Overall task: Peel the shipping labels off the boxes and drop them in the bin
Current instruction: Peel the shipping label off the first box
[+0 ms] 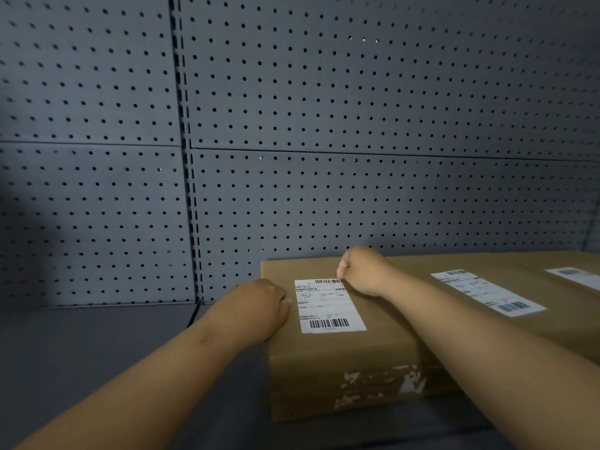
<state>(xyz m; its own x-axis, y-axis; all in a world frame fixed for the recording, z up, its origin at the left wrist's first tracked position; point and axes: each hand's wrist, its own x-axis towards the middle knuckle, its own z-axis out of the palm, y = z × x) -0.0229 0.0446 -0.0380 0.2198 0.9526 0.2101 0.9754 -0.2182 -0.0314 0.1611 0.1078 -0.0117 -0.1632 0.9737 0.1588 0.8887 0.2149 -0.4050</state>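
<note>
Cardboard, brown, forms the nearest box (341, 358), its front face scarred with torn white patches. On top lies a white shipping label (329, 306) with barcodes at both ends; the print is too blurred to read. The left hand (259, 303) rests at the label's 9 o'clock, fingers bent, and I cannot tell whether it grips. The right hand (360, 271) pinches the label's 1 o'clock corner. A second labelled box (487, 261) lies at 3 o'clock, with grey pegboard (324, 125) behind.
</note>
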